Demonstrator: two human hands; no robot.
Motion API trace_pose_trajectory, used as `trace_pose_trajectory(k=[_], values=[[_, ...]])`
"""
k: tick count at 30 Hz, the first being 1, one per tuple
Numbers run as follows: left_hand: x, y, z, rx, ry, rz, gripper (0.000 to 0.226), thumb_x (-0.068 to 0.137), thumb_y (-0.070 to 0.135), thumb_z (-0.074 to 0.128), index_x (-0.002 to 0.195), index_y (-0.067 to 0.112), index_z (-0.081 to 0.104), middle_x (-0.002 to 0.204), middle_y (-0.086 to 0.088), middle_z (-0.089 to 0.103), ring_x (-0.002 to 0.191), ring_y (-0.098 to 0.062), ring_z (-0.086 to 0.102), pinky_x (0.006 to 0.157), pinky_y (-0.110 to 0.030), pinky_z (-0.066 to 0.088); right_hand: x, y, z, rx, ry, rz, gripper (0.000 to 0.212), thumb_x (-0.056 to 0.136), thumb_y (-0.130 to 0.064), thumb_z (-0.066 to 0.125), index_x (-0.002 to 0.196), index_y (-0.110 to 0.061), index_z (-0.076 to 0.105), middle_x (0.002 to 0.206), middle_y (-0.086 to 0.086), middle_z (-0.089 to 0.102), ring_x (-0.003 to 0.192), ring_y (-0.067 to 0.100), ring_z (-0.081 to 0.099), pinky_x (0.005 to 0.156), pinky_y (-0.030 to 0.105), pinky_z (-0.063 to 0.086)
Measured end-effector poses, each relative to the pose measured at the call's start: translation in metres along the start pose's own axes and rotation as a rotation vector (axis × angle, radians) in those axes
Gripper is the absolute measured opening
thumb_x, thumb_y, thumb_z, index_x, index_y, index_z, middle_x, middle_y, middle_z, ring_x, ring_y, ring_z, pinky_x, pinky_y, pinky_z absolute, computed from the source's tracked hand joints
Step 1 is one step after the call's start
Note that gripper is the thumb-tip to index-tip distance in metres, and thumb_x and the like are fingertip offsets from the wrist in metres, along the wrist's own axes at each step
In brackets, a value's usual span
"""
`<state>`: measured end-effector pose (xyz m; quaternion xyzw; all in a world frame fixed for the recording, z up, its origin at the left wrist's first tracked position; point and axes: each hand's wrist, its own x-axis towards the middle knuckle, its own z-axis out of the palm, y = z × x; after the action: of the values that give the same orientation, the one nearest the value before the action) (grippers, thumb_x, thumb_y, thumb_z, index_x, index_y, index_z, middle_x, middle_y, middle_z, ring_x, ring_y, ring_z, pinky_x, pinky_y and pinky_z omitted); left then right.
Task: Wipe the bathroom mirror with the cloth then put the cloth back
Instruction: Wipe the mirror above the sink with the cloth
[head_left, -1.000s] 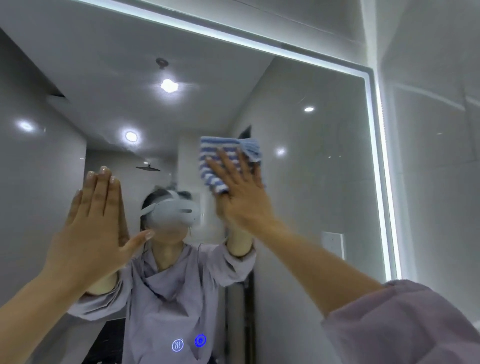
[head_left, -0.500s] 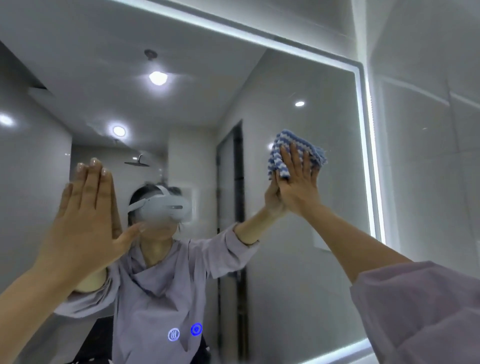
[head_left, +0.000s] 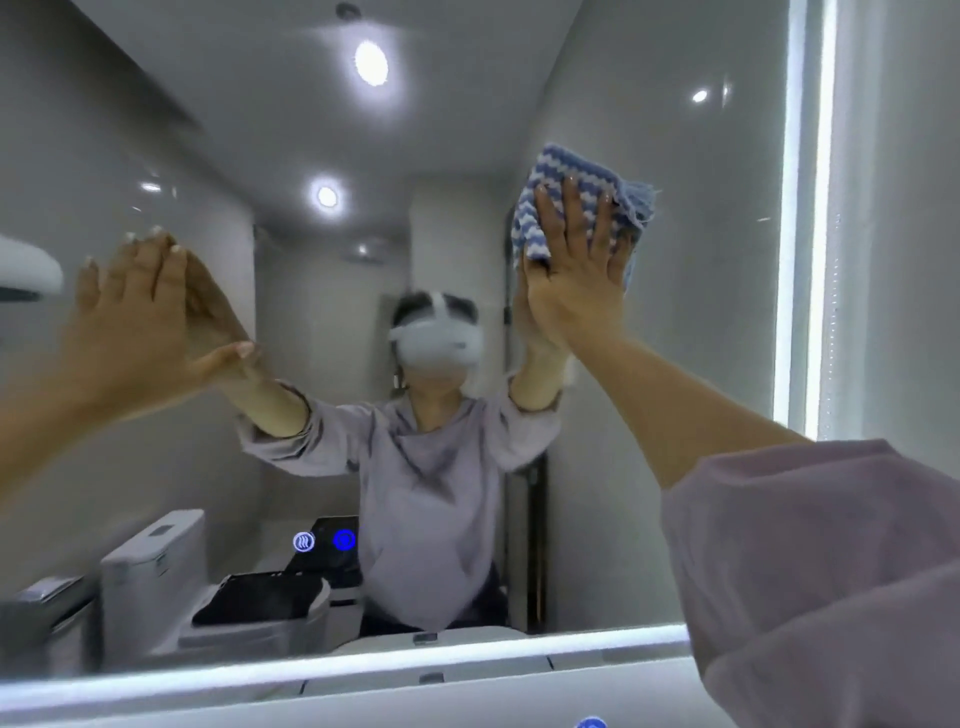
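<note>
Moved since earlier: right hand (head_left: 571, 280) and cloth (head_left: 574, 166) have slid from the mirror's middle toward its lit right side; the lower lit edge now shows too.
Right fingers (head_left: 574, 218): straight and slightly spread, lying flat over the cloth and pressing it to the glass, not curled round it.
Cloth: soft, nubbly weave in wavy blue and white stripes, folded to a rough square; its top and right side stick out past the fingertips, with a frayed blue corner at the upper right.
Cloth position: high on the mirror (head_left: 691, 322), between palm and glass, near the right light strip (head_left: 789, 260) but apart from it.
Left fingers (head_left: 156, 260): straight and held together, thumb stretched out sideways; the fingertips meet their own reflection.
Left hand (head_left: 135, 322): flat, palm toward the glass, holding nothing, at the left of the view.
Sleeve (head_left: 831, 571): loose, pale lilac fabric, pushed up on the right forearm.
Mirror: smooth, glossy glass bordered by glowing white bands at the right and along the bottom edge (head_left: 363, 670); two round blue touch icons (head_left: 304, 541) glow low in the glass.
Room: glossy pale wall tile (head_left: 909, 208) right of the mirror; reflected are round ceiling lights (head_left: 371, 62) and a white toilet (head_left: 156, 561).
</note>
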<state>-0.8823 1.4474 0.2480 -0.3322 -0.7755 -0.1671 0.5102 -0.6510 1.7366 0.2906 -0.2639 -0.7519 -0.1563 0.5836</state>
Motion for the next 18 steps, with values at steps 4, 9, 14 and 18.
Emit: trace_pose_trajectory(k=[4, 9, 14, 18], values=[[-0.016, 0.049, -0.026, -0.019, -0.054, 0.032, 0.097, 0.082, 0.066, 0.042, 0.146, -0.003, 0.014, 0.155, -0.02, 0.011, 0.144, -0.032, 0.006, 0.115, -0.05, 0.004, -0.005, 0.007, -0.002, -0.009, 0.01, -0.099, 0.058, 0.101, -0.039, 0.023, 0.152, -0.029, -0.003, 0.161, -0.002, -0.009, 0.146, 0.026, -0.015, 0.111, 0.045, -0.02], [-0.016, 0.11, -0.039, -0.094, -0.046, 0.072, 0.089, 0.086, 0.049, 0.05, 0.147, 0.0, 0.007, 0.157, -0.017, 0.004, 0.145, -0.027, -0.002, 0.117, -0.041, 0.001, -0.016, 0.019, -0.004, -0.024, -0.031, -0.219, 0.06, 0.1, -0.038, 0.024, 0.152, -0.03, -0.004, 0.161, -0.002, -0.008, 0.146, 0.026, -0.013, 0.11, 0.044, -0.023], [-0.002, 0.154, -0.032, -0.198, -0.066, 0.071, 0.102, 0.074, 0.07, 0.025, 0.148, 0.004, 0.003, 0.158, -0.012, -0.001, 0.145, -0.024, -0.007, 0.118, -0.041, 0.0, -0.031, 0.029, -0.005, -0.02, -0.071, -0.254, 0.059, 0.1, -0.037, 0.022, 0.151, -0.032, -0.006, 0.16, -0.005, -0.012, 0.145, 0.024, -0.018, 0.107, 0.04, -0.03], [0.007, 0.184, -0.016, -0.271, -0.034, 0.07, 0.105, 0.077, 0.072, 0.035, 0.148, 0.004, -0.001, 0.157, -0.013, -0.008, 0.144, -0.024, -0.011, 0.115, -0.038, -0.002, -0.043, 0.031, -0.007, -0.045, -0.097, -0.255, 0.061, 0.095, -0.042, 0.015, 0.15, -0.032, -0.009, 0.16, -0.005, -0.013, 0.145, 0.024, -0.021, 0.11, 0.042, -0.026]])
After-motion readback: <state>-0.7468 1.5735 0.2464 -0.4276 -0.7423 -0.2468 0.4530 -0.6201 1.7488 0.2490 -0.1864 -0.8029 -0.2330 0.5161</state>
